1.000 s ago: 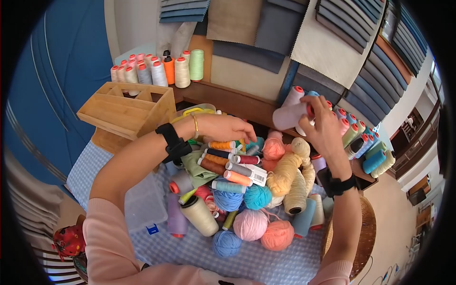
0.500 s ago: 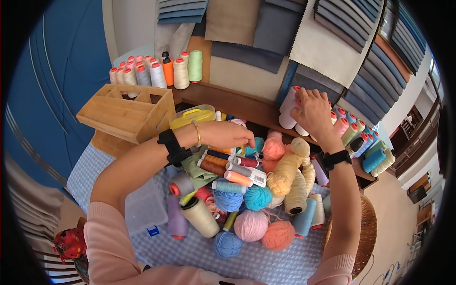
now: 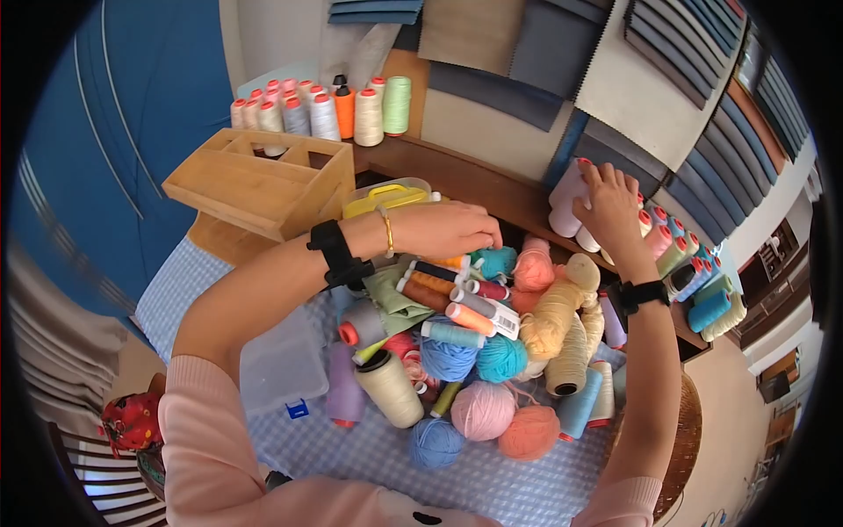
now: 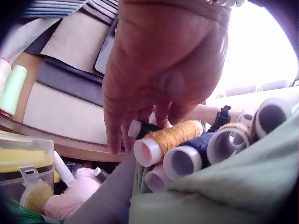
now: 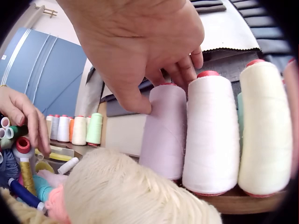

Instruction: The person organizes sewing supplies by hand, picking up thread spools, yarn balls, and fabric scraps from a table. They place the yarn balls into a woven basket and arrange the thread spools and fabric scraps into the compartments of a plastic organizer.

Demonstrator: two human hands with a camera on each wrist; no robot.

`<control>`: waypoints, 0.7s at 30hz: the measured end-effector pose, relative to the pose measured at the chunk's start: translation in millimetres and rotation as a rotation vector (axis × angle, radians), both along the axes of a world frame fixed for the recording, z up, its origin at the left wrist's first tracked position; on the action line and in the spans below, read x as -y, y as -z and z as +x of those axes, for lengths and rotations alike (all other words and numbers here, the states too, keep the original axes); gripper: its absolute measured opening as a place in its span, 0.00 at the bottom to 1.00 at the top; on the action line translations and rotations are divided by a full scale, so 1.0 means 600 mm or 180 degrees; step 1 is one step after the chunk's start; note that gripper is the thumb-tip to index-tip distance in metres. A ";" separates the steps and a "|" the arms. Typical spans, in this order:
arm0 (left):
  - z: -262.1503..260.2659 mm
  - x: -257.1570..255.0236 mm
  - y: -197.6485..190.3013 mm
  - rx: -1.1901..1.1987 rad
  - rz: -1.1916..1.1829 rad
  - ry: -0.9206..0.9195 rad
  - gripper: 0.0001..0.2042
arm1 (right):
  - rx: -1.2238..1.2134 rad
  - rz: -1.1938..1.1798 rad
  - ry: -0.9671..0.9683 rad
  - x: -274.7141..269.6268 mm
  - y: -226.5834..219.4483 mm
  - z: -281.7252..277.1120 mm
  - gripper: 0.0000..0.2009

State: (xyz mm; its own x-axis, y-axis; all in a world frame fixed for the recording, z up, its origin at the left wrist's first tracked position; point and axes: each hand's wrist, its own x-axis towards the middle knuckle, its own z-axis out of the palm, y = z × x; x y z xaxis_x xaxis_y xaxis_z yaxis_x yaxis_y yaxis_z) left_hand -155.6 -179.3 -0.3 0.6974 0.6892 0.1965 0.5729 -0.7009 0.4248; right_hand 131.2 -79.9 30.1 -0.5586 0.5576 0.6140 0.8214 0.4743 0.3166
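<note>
Left: person's left hand, palm down, fingers loose, above small orange thread spool and teal yarn ball; contact, cannot tell | Centre-right: tall lilac thread cone, upright on brown wooden shelf, beside white thread cone | Right: right hand, thumb and fingers pinching lilac cone's top.
</note>
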 end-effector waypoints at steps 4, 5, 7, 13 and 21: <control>-0.025 0.049 -0.037 0.0268 0.0096 -0.0186 0.15 | -0.0119 0.0200 -0.0637 0.061 -0.027 -0.028 0.28; -0.033 0.067 -0.045 0.0325 0.0231 -0.0218 0.15 | -0.0292 -0.0002 -0.1088 0.088 -0.037 -0.040 0.27; -0.049 0.115 -0.061 0.0157 0.0256 -0.0483 0.14 | -0.0418 -0.0925 -0.1724 0.158 -0.054 -0.063 0.25; -0.079 0.250 -0.064 -0.0232 -0.0288 -0.1495 0.23 | 0.0405 -0.1313 -0.2418 0.333 -0.034 -0.106 0.24; -0.046 0.330 0.018 -0.0538 0.0688 -0.1739 0.31 | 0.0832 -0.1156 -0.2308 0.383 -0.026 -0.091 0.23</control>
